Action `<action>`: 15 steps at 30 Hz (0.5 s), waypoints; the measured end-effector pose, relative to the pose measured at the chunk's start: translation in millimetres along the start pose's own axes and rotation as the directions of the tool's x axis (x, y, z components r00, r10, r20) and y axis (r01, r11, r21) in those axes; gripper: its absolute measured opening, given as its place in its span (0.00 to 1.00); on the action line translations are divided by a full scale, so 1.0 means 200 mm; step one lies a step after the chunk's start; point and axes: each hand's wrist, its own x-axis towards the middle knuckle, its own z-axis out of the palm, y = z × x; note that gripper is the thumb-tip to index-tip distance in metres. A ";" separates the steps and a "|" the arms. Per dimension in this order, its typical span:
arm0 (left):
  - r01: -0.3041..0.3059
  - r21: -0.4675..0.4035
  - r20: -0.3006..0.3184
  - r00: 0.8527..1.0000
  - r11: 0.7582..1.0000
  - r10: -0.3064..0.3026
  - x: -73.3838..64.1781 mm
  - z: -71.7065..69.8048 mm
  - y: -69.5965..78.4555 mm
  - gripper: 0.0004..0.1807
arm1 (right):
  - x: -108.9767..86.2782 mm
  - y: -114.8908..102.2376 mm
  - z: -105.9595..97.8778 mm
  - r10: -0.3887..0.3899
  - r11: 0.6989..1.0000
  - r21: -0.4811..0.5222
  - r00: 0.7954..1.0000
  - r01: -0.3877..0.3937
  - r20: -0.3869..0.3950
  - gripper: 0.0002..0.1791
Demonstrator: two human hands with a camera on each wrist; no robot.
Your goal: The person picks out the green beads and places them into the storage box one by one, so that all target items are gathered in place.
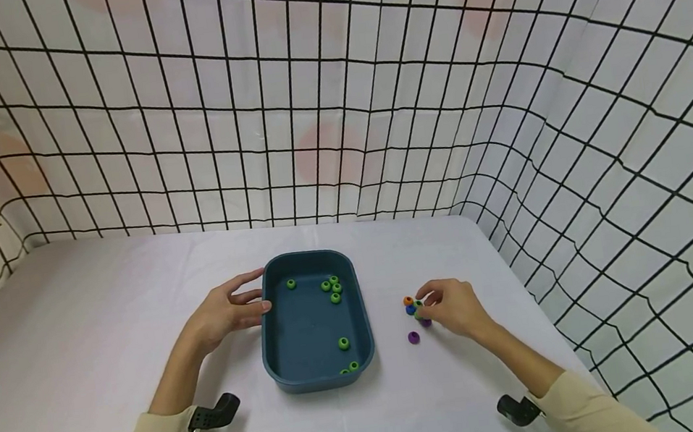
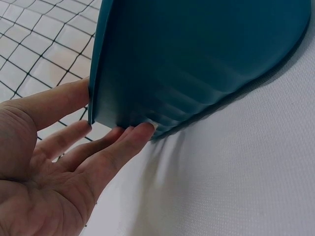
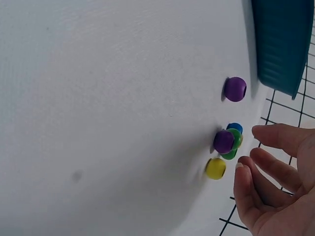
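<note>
The dark blue tray [image 1: 314, 322] stands mid-table with several green beads [image 1: 335, 288] in it. My left hand [image 1: 222, 316] holds its left side; in the left wrist view the thumb meets the rim and the other fingertips rest against the outer wall. To the right of the tray, my right hand [image 1: 457, 307] hovers over a cluster of beads with thumb and fingers apart. In that cluster are an orange bead [image 1: 408, 300], a blue bead [image 1: 410, 310], green beads [image 3: 235, 139] and a purple bead [image 3: 224, 141]. Beside it lies a yellow bead [image 3: 215, 168], hidden in the head view.
Another purple bead [image 1: 414, 338] lies nearer to me, between the cluster and the tray. A white cloth [image 1: 103, 314] covers the table. Black netting [image 1: 280, 108] hangs at the back and both sides.
</note>
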 end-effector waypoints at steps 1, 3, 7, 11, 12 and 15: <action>0.000 0.001 0.000 1.000 1.000 0.000 0.00 0.00 0.00 0.43 | 0.00 0.00 0.00 0.003 1.000 0.002 1.000 -0.003 0.000 0.11; 0.000 0.003 -0.001 1.000 1.000 0.000 0.00 0.00 0.00 0.43 | -0.01 0.00 0.01 0.007 1.000 0.008 1.000 -0.007 0.000 0.10; 0.002 0.010 -0.003 1.000 1.000 -0.002 0.00 0.00 0.00 0.44 | -0.02 0.00 0.03 0.019 1.000 0.002 1.000 -0.019 0.007 0.10; 0.005 0.011 -0.004 1.000 1.000 -0.005 0.00 0.00 0.00 0.43 | -0.02 0.01 0.04 0.025 1.000 -0.003 1.000 -0.025 0.010 0.10; 0.005 0.011 -0.004 1.000 1.000 -0.005 0.00 0.00 0.00 0.43 | -0.02 0.01 0.04 0.026 1.000 -0.002 1.000 -0.026 0.008 0.10; 0.006 0.013 -0.006 1.000 1.000 -0.006 0.00 0.00 0.00 0.42 | -0.02 0.00 0.05 0.023 1.000 0.000 1.000 -0.023 0.001 0.10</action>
